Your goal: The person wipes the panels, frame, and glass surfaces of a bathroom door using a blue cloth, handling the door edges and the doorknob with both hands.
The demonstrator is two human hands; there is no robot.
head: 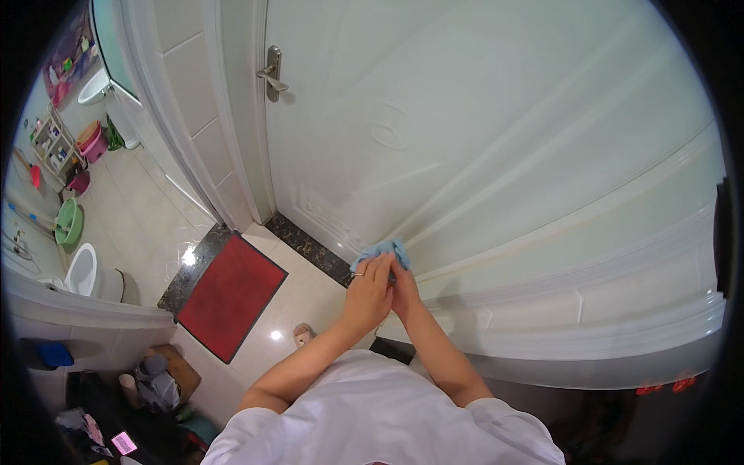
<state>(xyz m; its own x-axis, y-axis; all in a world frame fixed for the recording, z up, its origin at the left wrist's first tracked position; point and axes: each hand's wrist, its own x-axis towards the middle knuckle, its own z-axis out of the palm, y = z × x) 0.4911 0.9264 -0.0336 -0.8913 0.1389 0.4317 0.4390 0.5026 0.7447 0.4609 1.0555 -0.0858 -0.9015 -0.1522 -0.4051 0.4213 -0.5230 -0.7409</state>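
Note:
A crumpled light-blue cloth (381, 250) is bunched between my two hands, in front of a white panelled door (372, 151). My left hand (369, 290), with a ring on one finger, lies over the near side of the cloth. Against it, my right hand (404, 289) grips the cloth from the right, its fingers partly hidden behind the left. Whether the cloth touches the door cannot be told from this angle. A metal lever handle (273, 74) is fitted at the door's left side.
A dark stone threshold (311, 247) runs below the door. On the tiled floor lies a red mat (232, 297) with a black border. Through the left doorway are a toilet (87, 276), a green basin (70, 222) and a shelf rack (55, 142). A cardboard box (183, 372) stands lower left.

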